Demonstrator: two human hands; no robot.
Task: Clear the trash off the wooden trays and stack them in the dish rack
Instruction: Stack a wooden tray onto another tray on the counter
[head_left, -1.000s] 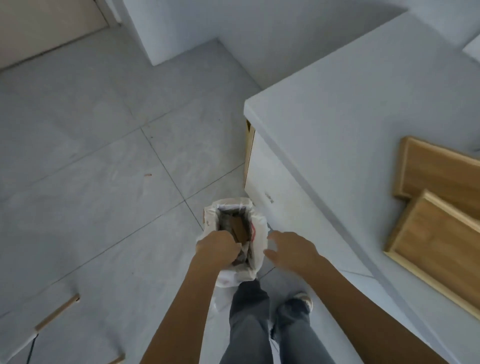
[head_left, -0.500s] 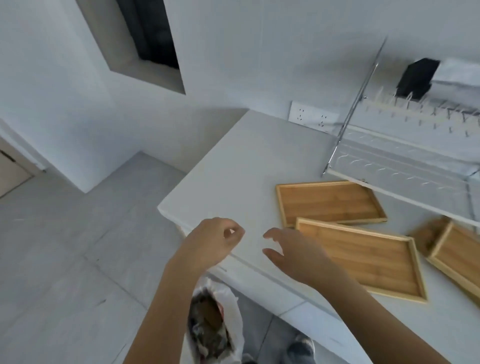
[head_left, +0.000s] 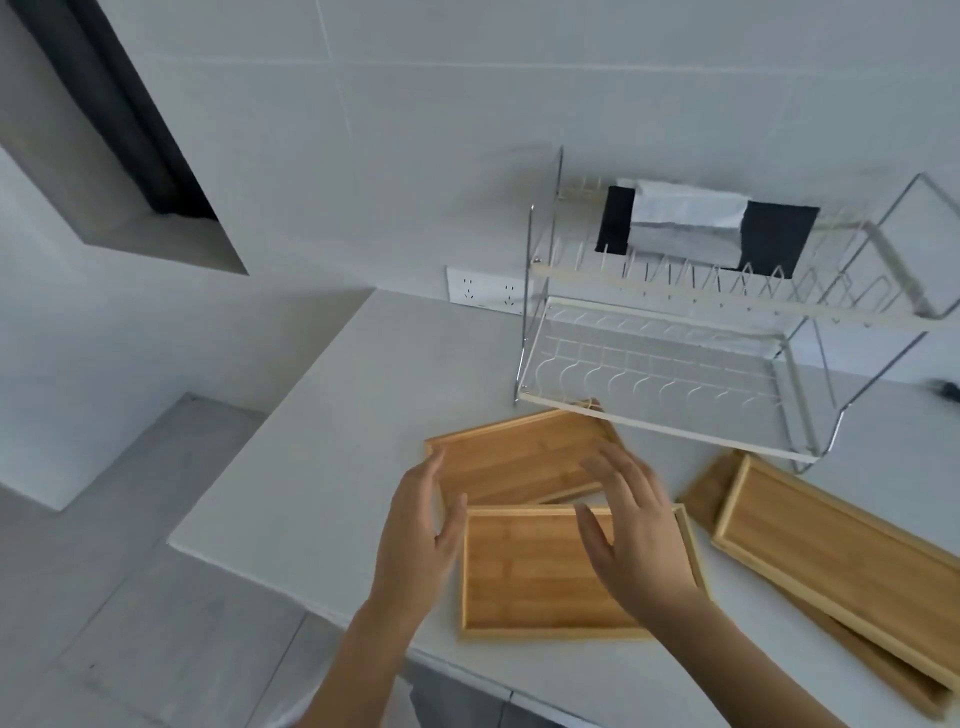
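Note:
Several bare wooden trays lie on the white counter. The near tray overlaps the far tray. My left hand hovers open over the near tray's left edge. My right hand is open, fingers spread, above the near tray's right part. Neither hand holds anything. A third tray lies at the right, on top of another tray. The two-tier white wire dish rack stands behind the trays against the wall, with no trays in it.
A black and white cloth lies on the rack's top tier. A wall socket sits left of the rack. The counter's edge drops to the grey floor at the left.
My view has swung up from the trash bag on the floor to the counter. Both hands rose from the bag and moved forward over the near tray, fingers opening.

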